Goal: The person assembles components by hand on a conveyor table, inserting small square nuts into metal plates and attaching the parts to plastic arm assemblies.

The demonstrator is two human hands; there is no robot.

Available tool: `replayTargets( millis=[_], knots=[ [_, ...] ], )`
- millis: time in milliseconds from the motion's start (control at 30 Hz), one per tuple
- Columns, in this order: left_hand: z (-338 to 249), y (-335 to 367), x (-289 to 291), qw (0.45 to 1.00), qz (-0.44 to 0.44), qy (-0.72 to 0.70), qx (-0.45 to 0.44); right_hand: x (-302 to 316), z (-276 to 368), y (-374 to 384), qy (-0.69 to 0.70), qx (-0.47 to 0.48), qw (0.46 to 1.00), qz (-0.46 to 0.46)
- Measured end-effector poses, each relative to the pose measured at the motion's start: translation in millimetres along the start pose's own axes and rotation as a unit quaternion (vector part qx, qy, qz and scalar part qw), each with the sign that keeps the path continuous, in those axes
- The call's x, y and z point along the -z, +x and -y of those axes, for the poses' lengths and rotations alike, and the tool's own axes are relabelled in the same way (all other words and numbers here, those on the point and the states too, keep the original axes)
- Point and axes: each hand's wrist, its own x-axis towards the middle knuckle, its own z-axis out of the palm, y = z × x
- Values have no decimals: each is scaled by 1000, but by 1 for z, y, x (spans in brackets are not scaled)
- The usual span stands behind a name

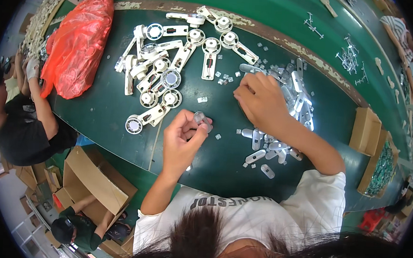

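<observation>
My left hand (181, 139) is closed around a clear oblong plastic piece (202, 121), pinched between thumb and fingers above the green table (218, 170). My right hand (266, 104) bends down at the left edge of a heap of clear oblong plastic covers (303, 99). Its fingers are curled together, and whatever they grip is hidden. Below the right forearm lie more clear covers (255, 155). Tiny clear square pieces (225, 77) are scattered between the hands and the far edge. One small clear piece (202, 100) lies alone above my left hand.
White plastic parts with round heads (171, 78) are heaped left of centre. A red plastic bag (81, 45) stands at the far left. Metal pieces (348, 57) lie beyond the worn ledge (287, 44). Cardboard boxes (366, 131) sit at right; a co-worker (27, 118) works at left.
</observation>
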Motion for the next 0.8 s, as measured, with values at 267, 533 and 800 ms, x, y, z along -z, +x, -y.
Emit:
replayTargets(
  millis=[267,533,800],
  knots=[
    [5,-9,14,998,-59,27,-8,-12,17,21,56,89,994,24],
    [8,-15,14,997,-76,-19,-11,-23,20,37,111,46,990,72],
    [8,-11,-12,996,-5,-86,23,22,46,-4,558,-204,803,45]
  ],
)
